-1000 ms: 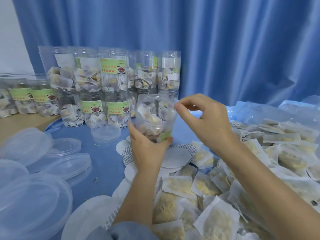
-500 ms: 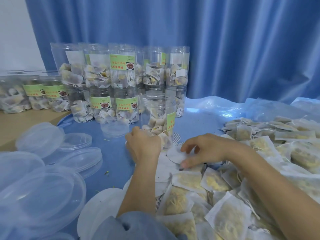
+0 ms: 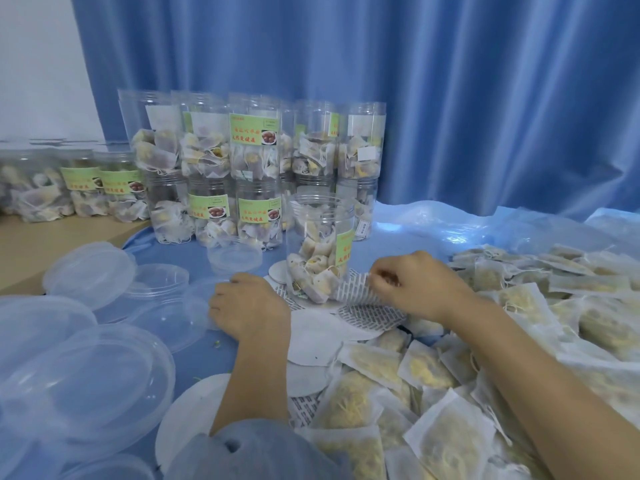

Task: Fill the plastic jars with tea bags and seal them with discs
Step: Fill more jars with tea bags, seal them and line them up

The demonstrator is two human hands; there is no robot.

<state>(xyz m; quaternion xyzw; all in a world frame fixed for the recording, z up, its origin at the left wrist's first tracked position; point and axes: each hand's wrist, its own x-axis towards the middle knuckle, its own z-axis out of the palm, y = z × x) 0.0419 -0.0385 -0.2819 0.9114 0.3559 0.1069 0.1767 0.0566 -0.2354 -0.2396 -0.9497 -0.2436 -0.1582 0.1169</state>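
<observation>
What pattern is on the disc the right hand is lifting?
Rows of small dark printed text on white, on the disc pinched by the right hand; head view.

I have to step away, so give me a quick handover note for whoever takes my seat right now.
Right hand: pinching the edge of a printed disc, lifting it beside the jar.
Left hand: resting on the blue table, holding nothing.
Open jar: upright between the hands, partly filled with tea bags, no disc on it.
Done: filled jars stacked behind.
Left: seat the disc on this jar; loose tea bags remain.
</observation>
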